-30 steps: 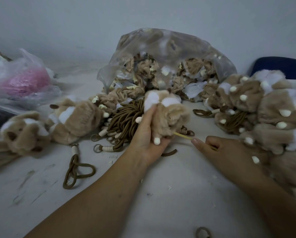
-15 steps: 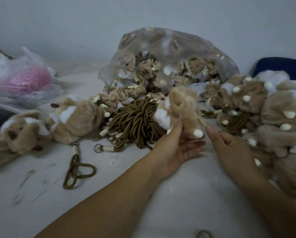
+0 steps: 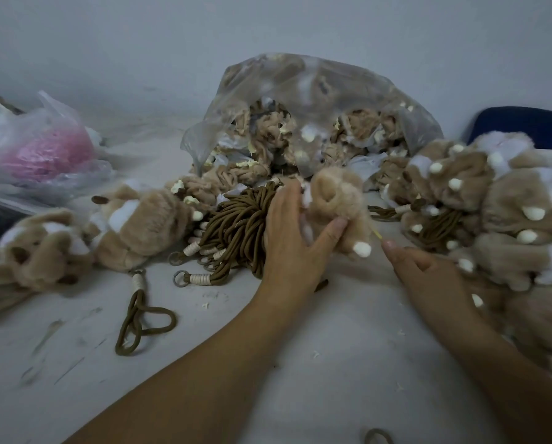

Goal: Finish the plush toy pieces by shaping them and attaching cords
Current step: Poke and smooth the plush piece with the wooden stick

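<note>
While raised at centre, just above the desk and in front of the clear bag, gripped in the left hand: tan plush piece, thumb pressing its near side, other fingers wrapped round its left flank. Hanging at its lower right, a white-tipped limb.

Just right of that, right hand, fingers curled inward, pinching a thin yellow stick; only the tip showing past the index fingertip, aimed at the plush piece and close to it. Touching or not: cannot tell.

Directly behind the left hand, lying on the desk, a bundle of brown cords, with cream wrappings and metal rings at the near-left ends. Apart from the bundle, toward the left, one loose cord looped on the desk. Further left, two plush toys lying side by side, white patches showing. At far left, a pale plastic bag with something pink inside.

Stuffed inside the clear bag, many crumpled tan pieces, spilling from its opening toward the cords. Heaped at right, beside the right hand, a pile of plush pieces with white tips, more brown cords among them. Behind that pile, a dark blue object against the wall. Scattered over the desk, small white flecks.
</note>
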Action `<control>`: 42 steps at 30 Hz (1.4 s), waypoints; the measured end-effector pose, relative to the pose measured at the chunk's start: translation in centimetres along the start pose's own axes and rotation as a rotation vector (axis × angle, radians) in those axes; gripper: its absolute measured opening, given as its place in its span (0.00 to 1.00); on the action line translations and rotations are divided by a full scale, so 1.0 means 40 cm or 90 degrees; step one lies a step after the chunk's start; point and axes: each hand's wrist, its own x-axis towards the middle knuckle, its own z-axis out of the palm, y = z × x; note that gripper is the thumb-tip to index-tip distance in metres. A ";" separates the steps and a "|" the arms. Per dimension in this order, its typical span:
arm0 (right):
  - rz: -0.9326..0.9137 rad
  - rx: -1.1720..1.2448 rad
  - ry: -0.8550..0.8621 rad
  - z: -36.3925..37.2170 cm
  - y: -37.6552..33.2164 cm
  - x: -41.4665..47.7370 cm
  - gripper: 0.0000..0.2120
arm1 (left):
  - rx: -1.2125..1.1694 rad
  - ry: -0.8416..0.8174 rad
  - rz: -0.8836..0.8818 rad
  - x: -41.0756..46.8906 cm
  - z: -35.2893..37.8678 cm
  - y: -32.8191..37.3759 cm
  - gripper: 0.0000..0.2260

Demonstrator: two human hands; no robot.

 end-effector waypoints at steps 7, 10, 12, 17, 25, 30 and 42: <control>-0.032 -0.057 -0.003 -0.008 0.003 -0.003 0.37 | 0.014 0.043 0.060 -0.006 0.003 -0.002 0.10; -0.047 -0.107 0.008 -0.009 0.004 -0.002 0.34 | -0.020 0.090 0.037 0.000 -0.002 -0.006 0.12; -0.067 -0.143 0.005 -0.012 0.006 0.000 0.34 | -0.056 0.102 0.020 0.002 -0.008 -0.011 0.13; -0.105 -0.131 -0.005 -0.016 -0.002 -0.001 0.31 | -0.065 0.069 0.033 -0.003 -0.008 -0.006 0.14; -0.067 -0.025 -0.009 0.004 -0.013 -0.018 0.28 | -0.038 -0.093 0.033 -0.027 0.014 0.023 0.10; -0.032 -0.044 -0.004 0.019 -0.004 -0.020 0.26 | -0.072 -0.103 0.018 -0.034 0.023 0.019 0.12; -0.091 -0.147 0.026 0.007 -0.007 -0.010 0.35 | -0.262 0.021 -0.085 0.004 -0.001 0.014 0.13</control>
